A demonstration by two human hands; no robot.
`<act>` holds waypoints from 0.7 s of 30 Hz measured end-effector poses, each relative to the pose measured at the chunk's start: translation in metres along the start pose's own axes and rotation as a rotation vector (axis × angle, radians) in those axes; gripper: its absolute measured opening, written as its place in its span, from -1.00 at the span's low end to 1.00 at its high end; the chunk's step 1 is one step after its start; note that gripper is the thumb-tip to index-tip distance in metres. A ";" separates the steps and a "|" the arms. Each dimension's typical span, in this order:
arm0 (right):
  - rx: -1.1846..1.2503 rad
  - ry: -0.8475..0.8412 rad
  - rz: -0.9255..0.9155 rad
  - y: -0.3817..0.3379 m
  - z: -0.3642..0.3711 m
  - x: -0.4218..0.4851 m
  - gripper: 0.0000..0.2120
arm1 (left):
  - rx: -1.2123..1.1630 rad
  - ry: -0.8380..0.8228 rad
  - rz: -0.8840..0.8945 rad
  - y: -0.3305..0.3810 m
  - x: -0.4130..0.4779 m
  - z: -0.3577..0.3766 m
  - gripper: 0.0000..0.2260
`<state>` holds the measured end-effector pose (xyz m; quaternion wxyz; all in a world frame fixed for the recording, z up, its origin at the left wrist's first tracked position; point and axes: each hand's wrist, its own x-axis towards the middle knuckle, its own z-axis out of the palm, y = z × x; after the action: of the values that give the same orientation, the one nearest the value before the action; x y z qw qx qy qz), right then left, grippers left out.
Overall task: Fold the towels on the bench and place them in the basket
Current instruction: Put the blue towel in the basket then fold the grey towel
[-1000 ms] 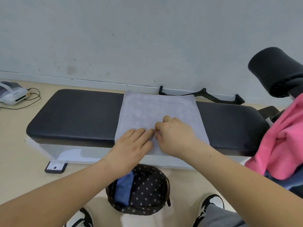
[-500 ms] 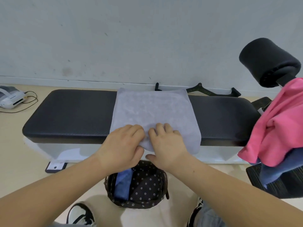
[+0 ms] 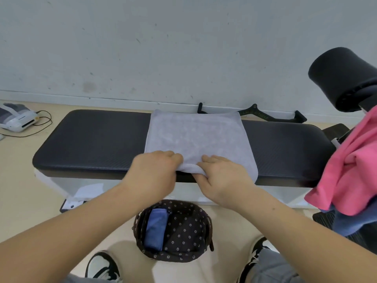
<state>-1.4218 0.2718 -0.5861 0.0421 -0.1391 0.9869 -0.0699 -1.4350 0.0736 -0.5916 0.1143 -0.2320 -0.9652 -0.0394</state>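
Along a pale wall [image 3: 163, 48], a black bench [image 3: 91, 139] runs left to right. A grey towel [image 3: 197, 135] spans its middle front to back; left hand [image 3: 153, 176] and right hand [image 3: 226, 180] pinch its near edge.

Both bare forearms reach forward from the lower corners and converge toward the middle, wrists nearly level. The left hand [image 3: 153, 176] sits knuckles-up, its fingers curled down over the near hem of the grey towel [image 3: 195, 135], with the fingertips tucked out of sight. The right hand [image 3: 226, 180] lies just beside it, close but not touching. Its back faces up, its fingers lie on top of the cloth and its thumb hooks under the raised edge, pinching it. A small raised fold of towel bridges the gap between the two hands.
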 end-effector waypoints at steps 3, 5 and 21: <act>0.011 -0.030 0.006 0.015 -0.007 -0.002 -0.78 | 0.042 -0.048 -0.120 -0.015 0.000 -0.022 -0.81; 0.006 -0.015 0.034 0.025 -0.014 -0.007 -0.79 | 0.042 -0.066 -0.180 -0.025 0.003 -0.033 -0.81; 0.198 0.003 0.308 0.074 -0.058 -0.049 -0.79 | -0.697 -0.282 -0.428 -0.043 0.010 -0.063 -0.89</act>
<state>-1.4003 0.3634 -0.5366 0.0645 0.0185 0.9849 -0.1597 -1.4506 0.0321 -0.5288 -0.1144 -0.0543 -0.9267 -0.3538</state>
